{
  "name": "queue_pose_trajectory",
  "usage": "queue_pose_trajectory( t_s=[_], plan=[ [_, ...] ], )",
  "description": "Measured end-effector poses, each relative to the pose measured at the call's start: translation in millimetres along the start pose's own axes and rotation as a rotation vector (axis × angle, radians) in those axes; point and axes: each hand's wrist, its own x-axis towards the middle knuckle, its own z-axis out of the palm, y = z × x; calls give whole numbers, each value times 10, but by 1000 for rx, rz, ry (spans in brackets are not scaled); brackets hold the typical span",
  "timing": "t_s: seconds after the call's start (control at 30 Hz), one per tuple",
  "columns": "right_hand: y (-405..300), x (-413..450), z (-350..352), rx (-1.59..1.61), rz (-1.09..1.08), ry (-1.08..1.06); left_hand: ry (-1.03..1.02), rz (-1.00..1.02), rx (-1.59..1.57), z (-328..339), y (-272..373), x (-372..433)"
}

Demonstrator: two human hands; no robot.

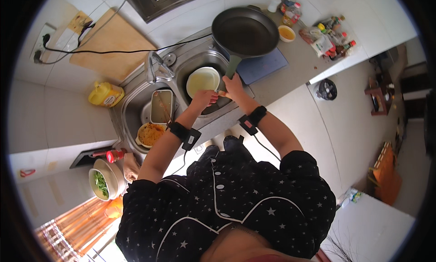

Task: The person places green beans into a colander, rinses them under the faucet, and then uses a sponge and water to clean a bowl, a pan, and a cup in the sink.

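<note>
A dark frying pan (245, 32) reaches over the counter beyond the sink, its green handle pointing towards me. My right hand (234, 87) closes on the end of that handle. Beside it, over the right basin, my left hand (204, 100) has curled fingers that come close to the right thumb. A small light thing shows between the hands; what it is and whether the left hand holds it cannot be told. Under the hands lies a pale bowl (203, 81) in the right basin. The left basin holds a rectangular container (161, 107) and an orange-stained bowl (150, 134).
A faucet (155, 66) stands behind the basins, with a black cable above. Left are a yellow pump bottle (106, 94), a red-lidded jar (115, 155) and a bowl of greens (100, 183). Right are a blue board (262, 66), a small bowl (286, 33) and bottles (292, 13).
</note>
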Motion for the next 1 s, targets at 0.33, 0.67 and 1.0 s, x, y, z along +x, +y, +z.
queue_pose_trajectory(
  t_s=[0.33,0.67,1.0],
  plan=[
    [-701,-414,-1563,-370,95,52,-301,-94,59,190,59,345],
    [-763,199,-2794,-581,-47,-219,31,3,-35,261,447,1236],
    [-1004,1227,-3637,-638,-131,-481,394,-38,-178,414,805,1660]
  ],
)
